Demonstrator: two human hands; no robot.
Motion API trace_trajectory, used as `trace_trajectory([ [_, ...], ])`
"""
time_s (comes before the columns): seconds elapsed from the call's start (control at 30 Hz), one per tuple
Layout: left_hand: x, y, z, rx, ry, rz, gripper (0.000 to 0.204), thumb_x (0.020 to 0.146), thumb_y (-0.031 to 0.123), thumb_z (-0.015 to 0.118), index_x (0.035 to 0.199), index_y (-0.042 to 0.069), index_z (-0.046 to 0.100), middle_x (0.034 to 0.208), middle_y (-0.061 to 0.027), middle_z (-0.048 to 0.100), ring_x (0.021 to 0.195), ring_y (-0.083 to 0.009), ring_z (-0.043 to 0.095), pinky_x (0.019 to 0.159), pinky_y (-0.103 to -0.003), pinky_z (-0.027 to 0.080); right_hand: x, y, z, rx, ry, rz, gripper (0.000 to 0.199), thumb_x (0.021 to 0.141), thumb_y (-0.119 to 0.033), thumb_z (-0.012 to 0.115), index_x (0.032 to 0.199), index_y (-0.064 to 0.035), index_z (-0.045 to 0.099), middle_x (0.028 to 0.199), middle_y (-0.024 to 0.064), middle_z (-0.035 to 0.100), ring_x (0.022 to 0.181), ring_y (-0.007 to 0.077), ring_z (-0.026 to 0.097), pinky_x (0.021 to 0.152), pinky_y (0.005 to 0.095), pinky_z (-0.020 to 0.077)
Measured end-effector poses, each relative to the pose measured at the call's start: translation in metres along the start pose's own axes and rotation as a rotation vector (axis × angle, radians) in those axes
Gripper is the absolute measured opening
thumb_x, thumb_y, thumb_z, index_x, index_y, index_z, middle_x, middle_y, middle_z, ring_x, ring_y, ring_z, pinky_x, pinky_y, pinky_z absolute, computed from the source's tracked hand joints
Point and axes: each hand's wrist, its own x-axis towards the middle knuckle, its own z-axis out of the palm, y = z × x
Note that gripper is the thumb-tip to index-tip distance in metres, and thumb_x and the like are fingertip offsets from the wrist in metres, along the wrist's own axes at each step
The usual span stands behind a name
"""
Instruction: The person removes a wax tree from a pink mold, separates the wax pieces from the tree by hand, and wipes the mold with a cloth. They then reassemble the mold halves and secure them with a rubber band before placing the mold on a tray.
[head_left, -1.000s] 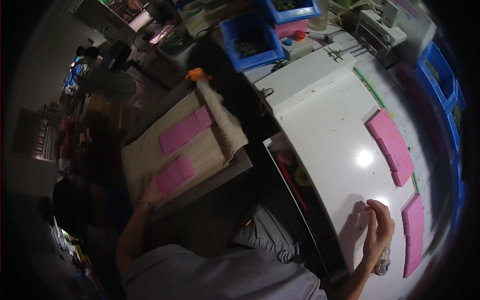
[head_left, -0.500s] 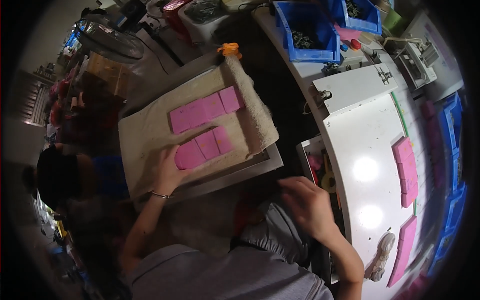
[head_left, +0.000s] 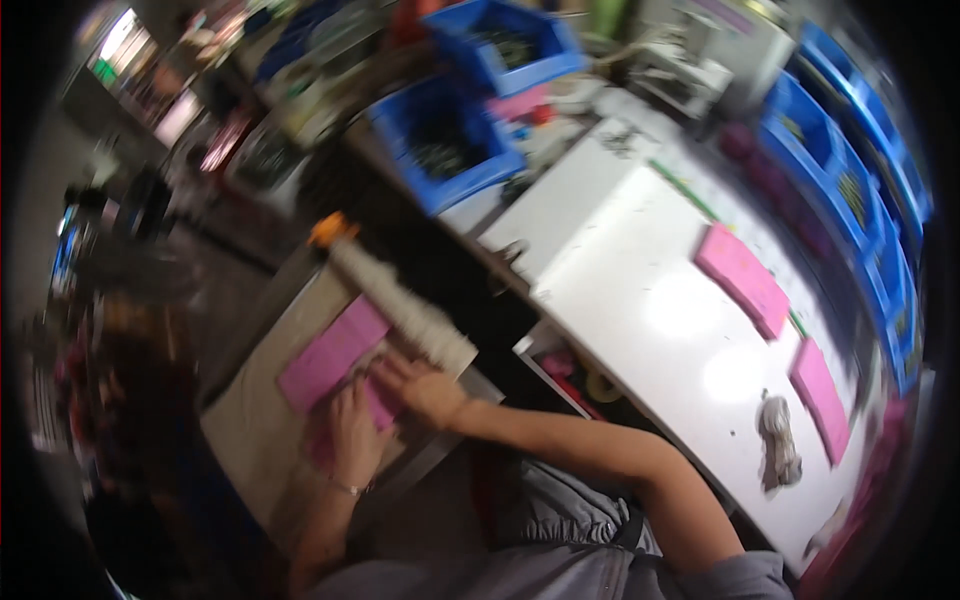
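Observation:
Two rows of flat pink blocks lie on a cream cloth-covered board (head_left: 250, 425). The far row of pink blocks (head_left: 335, 352) is in plain sight. Over the near row of pink blocks (head_left: 384, 404), mostly hidden by fingers, both hands come together. My left hand (head_left: 355, 430) is closed on that row from its near side, with some pink showing to its left. At the row's right end my right hand (head_left: 420, 390) has its fingers bent against the blocks. Motion blur softens the fingertips.
Beside the board, a white table (head_left: 620, 310) carries more pink blocks (head_left: 742, 280) and a wrapped grey-brown bundle (head_left: 777, 440). Blue bins (head_left: 445, 145) stand at its far end, others along the right. An open drawer (head_left: 560, 365) juts out below. A rolled cloth edge (head_left: 400, 305) borders the board.
My right hand has moved left from beside the table to the near row's right end. My left hand has shifted along that row. The view has swung to the right.

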Motion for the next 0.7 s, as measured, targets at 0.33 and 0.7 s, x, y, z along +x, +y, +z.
trace_trajectory([
  [0.33, 0.003, 0.096, -0.096, -0.100, -0.018, 0.214, 0.077, 0.058, 0.011, 0.079, 0.127, 0.001, 0.047, 0.118, -0.0178, 0.050, 0.111, -0.0375, 0.047, 0.093, -0.043, 0.040, -0.099, -0.021, -0.122, 0.133, 0.300, 0.072, 0.082, 0.053, -0.008, 0.076, 0.125, 0.0031, 0.038, 0.126, 0.0222, 0.040, 0.119, 0.0371, 0.040, 0.097, 0.0421, 0.0380],
  [0.7, 0.097, 0.316, -0.017, -0.298, -0.304, 1.127, 0.076, 0.063, 0.002, 0.073, 0.131, -0.004, 0.040, 0.123, -0.0193, 0.045, 0.114, -0.0358, 0.043, 0.096, -0.041, 0.039, -0.312, 0.042, -0.162, 0.087, 0.923, 0.641, 0.088, 0.059, 0.004, 0.069, 0.137, -0.0033, 0.029, 0.126, 0.0220, 0.039, 0.117, 0.0384, 0.042, 0.100, 0.0399, 0.0365],
])
